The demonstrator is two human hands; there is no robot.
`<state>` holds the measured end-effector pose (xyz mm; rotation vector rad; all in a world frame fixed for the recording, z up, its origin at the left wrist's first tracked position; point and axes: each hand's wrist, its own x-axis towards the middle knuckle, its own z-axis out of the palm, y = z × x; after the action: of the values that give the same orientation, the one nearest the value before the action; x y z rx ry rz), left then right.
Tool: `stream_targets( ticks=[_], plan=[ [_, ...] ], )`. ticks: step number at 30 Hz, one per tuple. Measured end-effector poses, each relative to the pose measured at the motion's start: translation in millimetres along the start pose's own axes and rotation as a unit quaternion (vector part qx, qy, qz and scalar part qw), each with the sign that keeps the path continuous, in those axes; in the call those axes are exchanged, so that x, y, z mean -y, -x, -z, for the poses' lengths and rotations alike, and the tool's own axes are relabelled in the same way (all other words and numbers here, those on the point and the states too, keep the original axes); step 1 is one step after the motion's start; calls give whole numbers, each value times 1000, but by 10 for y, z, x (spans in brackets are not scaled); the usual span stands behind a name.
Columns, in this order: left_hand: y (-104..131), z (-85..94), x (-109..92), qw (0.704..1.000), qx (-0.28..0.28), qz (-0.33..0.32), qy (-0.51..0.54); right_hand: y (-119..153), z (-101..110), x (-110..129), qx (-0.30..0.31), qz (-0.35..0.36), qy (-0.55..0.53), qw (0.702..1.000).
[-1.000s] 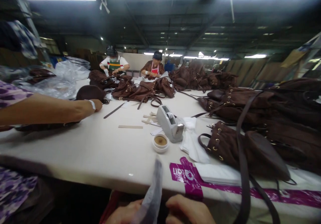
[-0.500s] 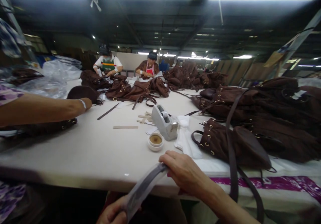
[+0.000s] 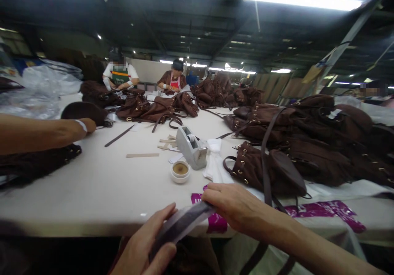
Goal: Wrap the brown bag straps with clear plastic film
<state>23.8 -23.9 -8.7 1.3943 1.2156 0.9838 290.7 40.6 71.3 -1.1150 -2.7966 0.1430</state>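
Note:
A dark strap (image 3: 184, 224) covered in translucent plastic film runs slantwise between my two hands at the table's near edge. My right hand (image 3: 229, 204) pinches its upper end between thumb and fingers. Around the lower end, my left hand (image 3: 147, 244) is curled, with thumb on one side and fingers on the other. Just beyond the strap stands a small round white tub (image 3: 180, 171) with a brownish surface inside. A grey tape dispenser (image 3: 191, 147) sits behind it. White tissue sheets (image 3: 214, 158) lie to its right.
Brown drawstring bags (image 3: 267, 168) are heaped on the right, one with a hanging strap. A co-worker's arm (image 3: 46, 131) reaches in from the left over a brown bag. Loose strips (image 3: 142, 155) lie mid-table. Two people (image 3: 120, 76) work across the table (image 3: 117, 193).
My left hand has moved up along the wrapped strap, its fingers now more extended. My right hand still grips the upper end. The view has turned right.

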Motion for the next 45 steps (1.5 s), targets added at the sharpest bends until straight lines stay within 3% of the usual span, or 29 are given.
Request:
stream_targets(
  ticks=[2, 5, 7, 9, 13, 17, 20, 22, 26, 30, 32, 36, 39, 42, 45],
  plan=[
    [-159, -77, -255, 999, 37, 2, 12, -69, 30, 29, -53, 64, 101, 991],
    [-378, -181, -563, 979, 182, 45, 74, -149, 57, 70, -135, 128, 161, 969],
    [-448, -222, -663, 955, 253, 99, 118, -181, 51, 67, -174, 148, 157, 961],
    [-455, -221, -662, 941, 278, 123, 147, -198, 16, 36, -202, 153, 145, 957],
    [-391, -120, -439, 943, 244, 112, 199, -221, -156, -3, -240, 82, 43, 966],
    [-337, -74, -178, 948, 167, 93, 254, -299, -364, 137, -174, 0, -157, 972],
    [-324, -80, -77, 958, 141, 38, 247, -403, -427, 274, -184, 0, -205, 961],
    [-330, -63, -66, 969, 125, 6, 214, -472, -420, 342, -169, -48, -237, 955],
    [-370, 13, -113, 978, 84, -83, 170, -604, -419, 435, -79, -168, -373, 909],
    [-407, 83, -118, 979, 78, -134, 129, -747, -517, 481, -100, -196, -476, 852],
    [-403, 110, -95, 979, 81, -123, 139, -809, -576, 479, -87, -209, -537, 813],
    [-365, 137, -51, 966, 157, -27, 202, -894, -691, 422, -65, -201, -615, 760],
    [-353, 116, -8, 960, 164, 27, 227, -932, -750, 354, -92, -172, -617, 762],
    [-377, 89, 50, 965, 146, 67, 209, -952, -736, 313, -158, -160, -563, 796],
    [-425, 88, 81, 967, 135, 60, 208, -967, -680, 330, -170, -180, -535, 808]
  ],
)
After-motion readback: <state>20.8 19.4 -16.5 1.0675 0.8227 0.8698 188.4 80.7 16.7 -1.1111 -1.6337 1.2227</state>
